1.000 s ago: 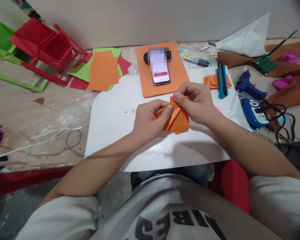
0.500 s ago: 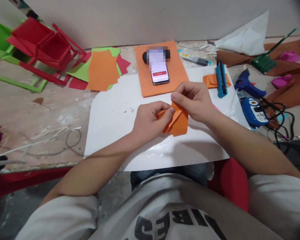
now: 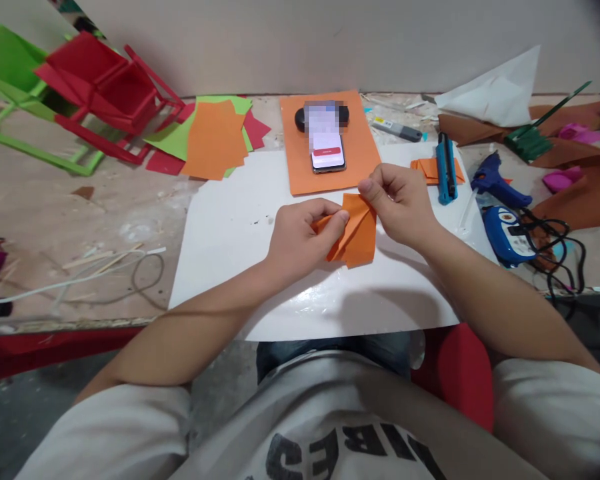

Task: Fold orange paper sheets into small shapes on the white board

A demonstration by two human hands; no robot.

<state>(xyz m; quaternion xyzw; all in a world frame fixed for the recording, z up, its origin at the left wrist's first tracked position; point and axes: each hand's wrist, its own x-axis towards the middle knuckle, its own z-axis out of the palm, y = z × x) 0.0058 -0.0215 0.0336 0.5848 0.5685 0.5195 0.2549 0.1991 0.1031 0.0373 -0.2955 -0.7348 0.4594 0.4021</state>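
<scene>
Above a white board (image 3: 230,267), a folded piece of orange paper (image 3: 359,237) is between my two hands, with diagonal creases and layered flaps showing. My left hand (image 3: 305,230) pinches its left side between thumb and fingers. At the upper right corner, my right hand (image 3: 400,197) closes thumb and fingertips on the paper's edge. Just beyond the hands lies an orange sheet (image 3: 300,180) with a phone (image 3: 329,157) resting on it. To the right, a blue cutter (image 3: 447,170) lies across more folded orange paper (image 3: 425,171).
Red (image 3: 95,87) and green (image 3: 17,73) paper chairs stand at the left, beside stacked coloured sheets (image 3: 215,140). A grey cutter (image 3: 397,129) lies behind the board. At right are a blue glue gun (image 3: 500,181), a blue device with black cables (image 3: 507,233) and brown paper (image 3: 575,200).
My right hand has shifted slightly right along the paper's top edge, uncovering more of its upper corner. My left hand keeps its pinch. The whole view has shifted a little.
</scene>
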